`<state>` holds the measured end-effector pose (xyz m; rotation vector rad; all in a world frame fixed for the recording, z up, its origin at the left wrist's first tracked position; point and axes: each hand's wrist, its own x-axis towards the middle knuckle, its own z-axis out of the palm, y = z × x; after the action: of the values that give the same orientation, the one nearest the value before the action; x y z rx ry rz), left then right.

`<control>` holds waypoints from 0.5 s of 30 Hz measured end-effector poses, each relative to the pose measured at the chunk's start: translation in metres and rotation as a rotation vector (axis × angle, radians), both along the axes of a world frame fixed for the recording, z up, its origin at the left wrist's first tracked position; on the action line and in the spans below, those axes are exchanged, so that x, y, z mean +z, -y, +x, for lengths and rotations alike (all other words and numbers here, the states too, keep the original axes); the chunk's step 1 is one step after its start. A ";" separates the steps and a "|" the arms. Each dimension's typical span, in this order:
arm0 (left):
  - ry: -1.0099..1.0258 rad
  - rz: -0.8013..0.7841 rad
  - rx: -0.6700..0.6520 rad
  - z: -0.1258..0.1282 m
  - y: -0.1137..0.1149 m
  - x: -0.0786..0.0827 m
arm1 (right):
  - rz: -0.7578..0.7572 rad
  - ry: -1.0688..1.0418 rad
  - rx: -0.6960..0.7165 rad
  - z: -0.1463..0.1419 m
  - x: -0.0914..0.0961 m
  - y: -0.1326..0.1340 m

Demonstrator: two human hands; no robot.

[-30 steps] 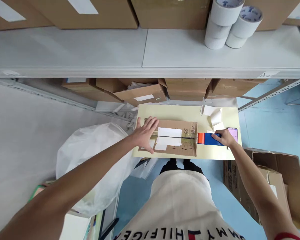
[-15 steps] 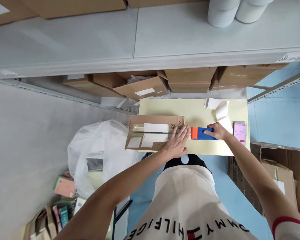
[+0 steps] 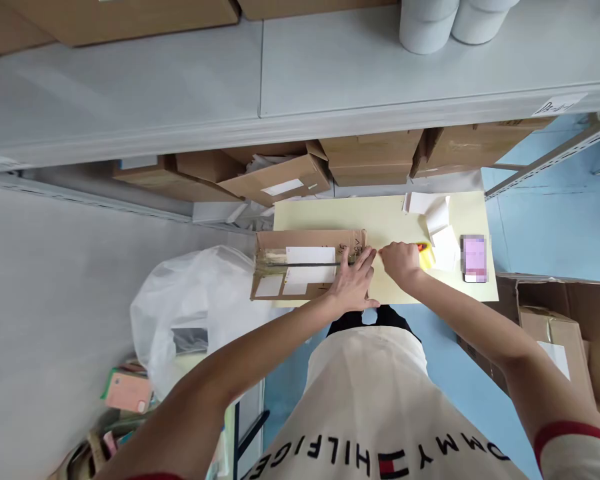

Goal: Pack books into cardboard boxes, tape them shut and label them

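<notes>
A long cardboard box [image 3: 347, 239] lies on the table, with white labels and a dark slit along its top. My left hand [image 3: 354, 283] rests flat with fingers spread over the box's right end. Just right of that end, my right hand [image 3: 399, 261] is closed, its thumb side close to the left fingertips. From behind the right hand sticks a yellow and orange part of what seems to be the tape dispenser [image 3: 427, 255]; the rest of it is hidden by the hand.
White papers [image 3: 437, 223] and a phone [image 3: 474, 257] lie on the pale yellow table [image 3: 340, 212]. Behind stands a shelf [image 3: 180, 93] with cardboard boxes. At left hangs a white plastic bag [image 3: 180, 293]; an open carton [image 3: 570, 293] stands at right.
My right hand has moved left towards the box and turned over. The blue body of the tape dispenser no longer shows, and a yellow part does. My left hand stays on the box.
</notes>
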<state>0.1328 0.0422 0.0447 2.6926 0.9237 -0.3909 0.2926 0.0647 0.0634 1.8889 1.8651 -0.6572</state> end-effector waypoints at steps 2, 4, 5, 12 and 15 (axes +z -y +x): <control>0.053 -0.066 -0.007 -0.003 -0.002 -0.001 | -0.036 0.019 0.005 0.005 -0.011 0.009; 0.116 -0.150 0.006 -0.013 -0.005 -0.002 | -0.017 0.034 -0.037 0.021 -0.027 0.025; 0.139 -0.179 0.043 -0.022 -0.008 -0.002 | 0.032 0.036 -0.083 0.029 -0.036 0.035; 0.214 0.049 0.898 -0.146 -0.021 -0.009 | 0.218 -0.024 -0.346 0.039 -0.106 0.085; 0.440 -0.034 1.241 -0.196 -0.018 -0.020 | 0.215 -0.036 -0.369 0.031 -0.116 0.092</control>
<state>-0.0631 0.0598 0.0249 1.5584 2.0492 0.4204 0.3236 -0.0273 -0.0524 2.4083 1.6774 -0.6256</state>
